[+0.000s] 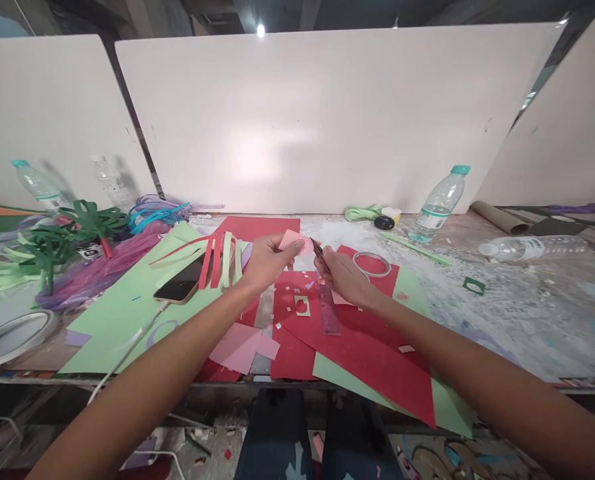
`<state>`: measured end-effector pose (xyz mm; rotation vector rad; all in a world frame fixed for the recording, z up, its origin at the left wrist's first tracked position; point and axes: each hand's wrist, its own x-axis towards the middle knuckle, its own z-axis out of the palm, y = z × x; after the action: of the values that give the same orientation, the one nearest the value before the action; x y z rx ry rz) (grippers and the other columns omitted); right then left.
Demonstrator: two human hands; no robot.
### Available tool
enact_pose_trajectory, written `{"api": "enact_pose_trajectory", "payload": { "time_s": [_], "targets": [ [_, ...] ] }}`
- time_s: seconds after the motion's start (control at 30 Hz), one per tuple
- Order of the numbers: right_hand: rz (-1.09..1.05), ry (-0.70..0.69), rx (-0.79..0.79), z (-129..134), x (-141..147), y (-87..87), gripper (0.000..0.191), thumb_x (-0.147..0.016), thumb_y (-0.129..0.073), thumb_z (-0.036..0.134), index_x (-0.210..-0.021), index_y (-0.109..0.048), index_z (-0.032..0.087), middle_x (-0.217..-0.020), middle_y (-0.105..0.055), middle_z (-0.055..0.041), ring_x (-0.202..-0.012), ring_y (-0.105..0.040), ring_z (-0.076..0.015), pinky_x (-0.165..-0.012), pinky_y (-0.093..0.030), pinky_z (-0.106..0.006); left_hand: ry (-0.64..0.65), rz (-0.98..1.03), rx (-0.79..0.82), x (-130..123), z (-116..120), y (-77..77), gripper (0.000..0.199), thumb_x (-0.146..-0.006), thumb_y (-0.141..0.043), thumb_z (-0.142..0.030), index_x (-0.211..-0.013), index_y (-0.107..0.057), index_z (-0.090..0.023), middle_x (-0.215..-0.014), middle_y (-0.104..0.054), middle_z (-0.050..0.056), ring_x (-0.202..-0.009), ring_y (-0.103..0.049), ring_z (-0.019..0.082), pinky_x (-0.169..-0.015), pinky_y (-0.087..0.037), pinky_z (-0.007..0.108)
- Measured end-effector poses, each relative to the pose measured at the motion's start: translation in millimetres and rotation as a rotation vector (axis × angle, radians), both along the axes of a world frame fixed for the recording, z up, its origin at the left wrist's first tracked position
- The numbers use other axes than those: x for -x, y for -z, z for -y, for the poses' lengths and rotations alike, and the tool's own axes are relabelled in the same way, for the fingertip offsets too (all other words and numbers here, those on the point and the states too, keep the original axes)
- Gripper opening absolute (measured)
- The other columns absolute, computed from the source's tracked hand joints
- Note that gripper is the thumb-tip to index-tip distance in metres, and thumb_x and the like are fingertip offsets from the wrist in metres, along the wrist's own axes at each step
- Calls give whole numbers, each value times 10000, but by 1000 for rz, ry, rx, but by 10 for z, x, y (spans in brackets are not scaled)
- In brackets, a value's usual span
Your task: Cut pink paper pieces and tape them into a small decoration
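Between the thumb and fingers of my left hand (272, 259) is a small piece of pink paper (297, 241), raised above the table. My right hand (344, 275) is closed around a pair of small dark scissors (318, 249); their blades point up at the right edge of the pink paper. Below both hands lie red sheets (297, 350) with small paper scraps and a light green cut-out (302, 306) on them. A purple ruler (328, 310) rests beside the cut-out. More pink paper (237, 347) lies to the left, near the table's front edge.
On the left, a phone (180, 283) with a white cable lies on green paper (112, 320), near red and green paper strips (217, 260). A tape roll (372, 264) sits right of my hands. One bottle (440, 203) stands at the back right; another (537, 248) lies down.
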<state>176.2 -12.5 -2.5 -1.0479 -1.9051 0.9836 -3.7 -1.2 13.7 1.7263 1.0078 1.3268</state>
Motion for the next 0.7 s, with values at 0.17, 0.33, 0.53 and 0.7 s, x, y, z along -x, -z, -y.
{"api": "enact_pose_trajectory", "payload": {
  "time_s": [0.17, 0.33, 0.53, 0.7],
  "targets": [
    [78, 25, -43, 28, 4, -30, 508, -953, -132, 543, -608, -282, 203, -568, -249, 34, -504, -243, -117, -498, -220, -271, -1, 23, 24, 5, -16, 0, 320, -775, -612, -455, -650, -582, -162, -540, -531, -11, -488, -486, 102, -534, -394, 253],
    [146, 53, -63, 61, 22, -60, 507, -965, -114, 512, -614, -303, 199, -564, -302, 31, -504, -287, -118, -530, -236, -279, -7, 32, 28, -2, -36, 19, 328, -766, -622, -468, -660, -605, -158, -520, -526, -10, -474, -466, 98, -500, -351, 245],
    [153, 62, -58, 62, 26, -57, 512, -963, -106, 513, -607, -300, 200, -563, -320, 26, -508, -301, -121, -534, -238, -282, -16, 15, 43, -5, -33, 23, 340, -755, -633, -474, -647, -611, -153, -498, -520, -12, -471, -449, 94, -486, -330, 240],
    [137, 50, -75, 50, 29, -46, 505, -966, -112, 504, -607, -303, 204, -563, -312, 28, -511, -293, -125, -535, -241, -282, -21, 13, 48, -4, -38, 24, 333, -748, -636, -476, -654, -624, -156, -482, -503, -19, -466, -437, 93, -481, -325, 241]
  ]
}}
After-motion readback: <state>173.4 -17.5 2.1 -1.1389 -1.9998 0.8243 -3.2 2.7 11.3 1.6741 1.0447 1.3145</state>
